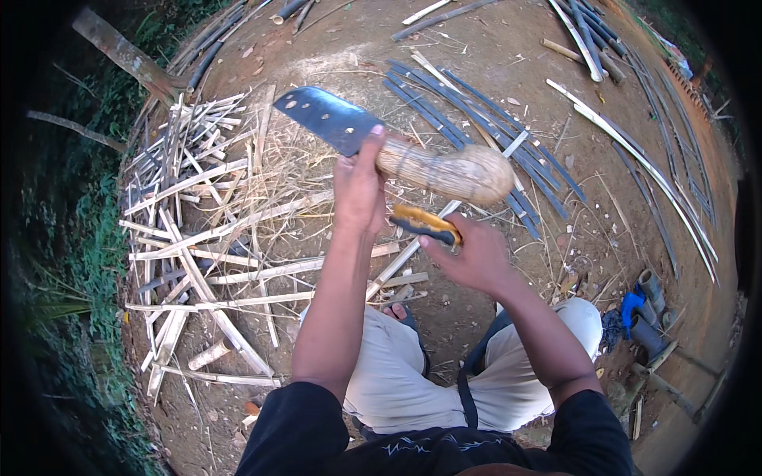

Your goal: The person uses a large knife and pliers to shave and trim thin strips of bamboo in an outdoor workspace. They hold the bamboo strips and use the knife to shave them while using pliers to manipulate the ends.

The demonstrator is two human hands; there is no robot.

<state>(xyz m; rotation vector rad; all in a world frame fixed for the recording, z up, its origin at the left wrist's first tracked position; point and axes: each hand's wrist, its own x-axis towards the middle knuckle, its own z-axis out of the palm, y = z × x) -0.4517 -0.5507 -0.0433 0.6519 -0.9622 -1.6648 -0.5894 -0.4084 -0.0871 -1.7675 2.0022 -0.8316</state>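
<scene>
My left hand [361, 190] is closed round a machete [329, 119] where its blade meets the handle. The broad dark blade, with several holes along it, points to the far left. Its thick wooden handle [448, 170] runs to the right and ends in a rounded knob. Just below the handle, my right hand [476, 254] grips a small yellow-and-black hand tool [426, 222] whose exact kind I cannot make out. The tool appears close to the handle; whether they touch is unclear.
Split bamboo strips [214, 278] lie crisscrossed in a pile at the left, with shavings around them. Dark bamboo lengths [468, 119] are spread ahead, and long pale strips [627, 143] curve along the right. Bamboo tubes and a blue object [633, 308] are beside my right knee.
</scene>
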